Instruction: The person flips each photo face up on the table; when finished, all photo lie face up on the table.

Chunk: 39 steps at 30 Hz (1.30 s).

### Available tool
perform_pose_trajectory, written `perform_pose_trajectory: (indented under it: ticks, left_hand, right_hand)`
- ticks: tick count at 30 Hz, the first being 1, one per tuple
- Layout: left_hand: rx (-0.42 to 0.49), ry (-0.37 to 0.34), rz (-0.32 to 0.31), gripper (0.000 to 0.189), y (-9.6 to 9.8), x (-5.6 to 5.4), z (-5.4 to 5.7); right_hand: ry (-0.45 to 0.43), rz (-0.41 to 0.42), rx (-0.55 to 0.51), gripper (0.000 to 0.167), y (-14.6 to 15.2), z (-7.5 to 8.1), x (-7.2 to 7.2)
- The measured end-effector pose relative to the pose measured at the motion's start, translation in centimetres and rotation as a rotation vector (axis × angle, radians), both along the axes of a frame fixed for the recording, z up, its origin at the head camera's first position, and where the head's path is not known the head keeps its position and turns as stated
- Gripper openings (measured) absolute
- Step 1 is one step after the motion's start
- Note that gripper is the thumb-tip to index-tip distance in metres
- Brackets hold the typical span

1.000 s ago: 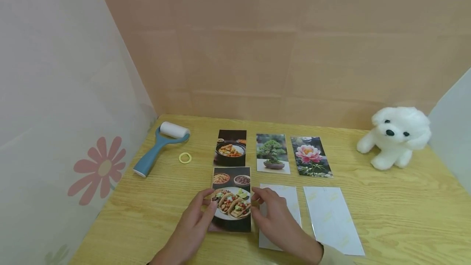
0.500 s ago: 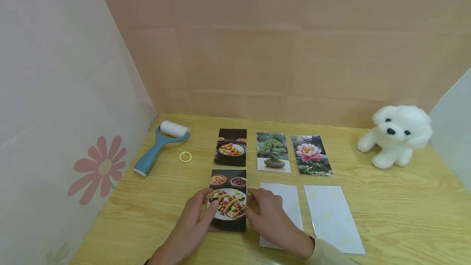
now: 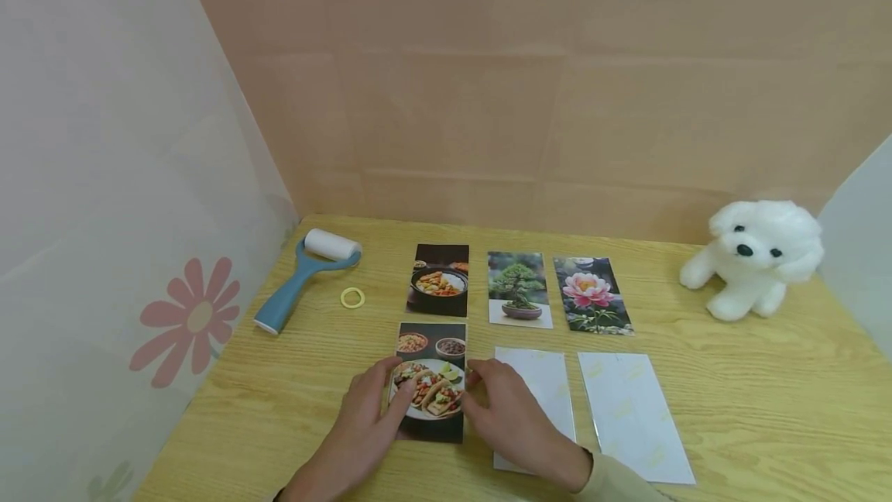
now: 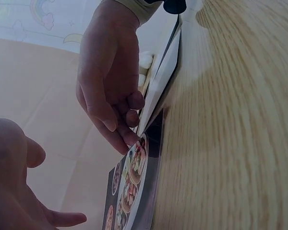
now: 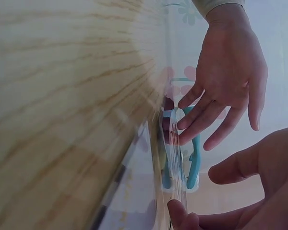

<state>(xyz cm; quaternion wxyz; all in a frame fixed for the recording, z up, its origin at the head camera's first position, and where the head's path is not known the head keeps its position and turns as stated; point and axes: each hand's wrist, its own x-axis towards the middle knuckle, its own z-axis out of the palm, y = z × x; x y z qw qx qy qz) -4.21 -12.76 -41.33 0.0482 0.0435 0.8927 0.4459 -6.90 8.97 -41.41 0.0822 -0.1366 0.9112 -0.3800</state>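
A photo card of tacos (image 3: 433, 401) lies on the wooden table between both hands, its glossy face up. My left hand (image 3: 369, 417) rests along its left edge, thumb overlapping the picture in the head view. At the right edge, the fingertips of my right hand (image 3: 512, 413) touch the card. The left wrist view shows the right hand (image 4: 110, 76) with loosely bent fingers meeting the edge of the taco card (image 4: 132, 187). In the right wrist view the left hand (image 5: 230, 81) has its fingers extended along the far side.
Behind stand a rice-dish card (image 3: 437, 281), a bonsai card (image 3: 519, 289) and a flower card (image 3: 592, 297) in a row. Two white-backed sheets (image 3: 533, 378) (image 3: 636, 417) lie right. A blue-handled roller (image 3: 289, 293), yellow ring (image 3: 352, 298) and white plush dog (image 3: 746, 262) flank them.
The taco card has shifted slightly left, away from the white-backed sheets, and the right hand has moved left along with it. The left hand stays nearly in place.
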Motion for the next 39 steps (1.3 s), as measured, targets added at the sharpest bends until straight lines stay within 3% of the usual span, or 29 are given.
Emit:
perform_pose_trajectory:
  ticks: [7,19,28,35,39]
  left_hand:
    - [-0.041,-0.032,-0.006,0.054,-0.01,-0.35,0.05]
    - [-0.169,0.017,-0.027,0.062,0.22,-0.58,0.03]
    - [-0.262,0.004,-0.033,0.069,0.23,-0.61,-0.28]
    - [-0.283,-0.021,-0.043,0.069,0.25,-0.65,-0.33]
    - [-0.276,0.008,-0.036,0.066,0.22,-0.54,-0.33]
  right_hand:
    - [-0.013,0.003,0.025,0.007,-0.12,0.07,-0.42]
    - [-0.032,-0.003,0.026,0.007,-0.65,0.52,-0.62]
    - [-0.057,-0.003,0.046,0.011,-0.58,0.35,-0.64]
    - [-0.067,-0.003,0.036,0.007,-0.63,0.52,-0.48]
    - [-0.054,-0.024,0.037,0.025,-0.55,0.86,-0.25]
